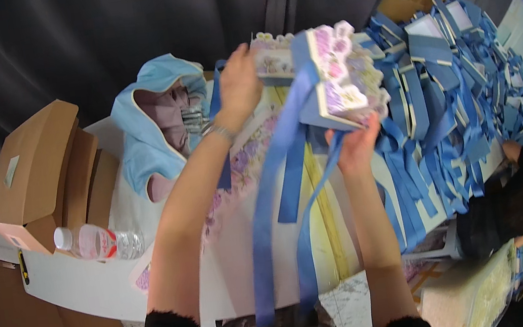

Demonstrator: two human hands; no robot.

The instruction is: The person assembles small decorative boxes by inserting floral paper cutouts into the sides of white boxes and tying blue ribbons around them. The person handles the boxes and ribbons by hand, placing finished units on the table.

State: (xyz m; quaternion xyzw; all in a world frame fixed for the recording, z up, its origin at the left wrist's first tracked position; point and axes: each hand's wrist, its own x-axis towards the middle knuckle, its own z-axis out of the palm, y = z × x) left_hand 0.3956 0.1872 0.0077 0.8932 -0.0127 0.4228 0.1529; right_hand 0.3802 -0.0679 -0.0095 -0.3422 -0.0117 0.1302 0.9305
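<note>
My right hand [358, 144] grips the lower edge of a blue gift box [308, 66] trimmed with purple and white floral cut-outs. Long blue ribbons hang from this raised box toward the table's near edge. My left hand [238, 85] is farther left, its fingers curled beside the end of another floral-trimmed blue piece [276, 76]. What those fingers hold, if anything, is hidden. Beneath my arms lies a strip of floral paper [249, 158], next to a yellow band [319, 202] on the white table [223, 269].
Many blue ribboned boxes [422, 94] are heaped at the right. A light-blue fabric bag [143, 133] stands at left, near brown cartons [39, 174] and a plastic bottle [102, 243] on its side. Another person's dark sleeve [513, 195] shows at far right. A grey curtain [154, 18] hangs behind.
</note>
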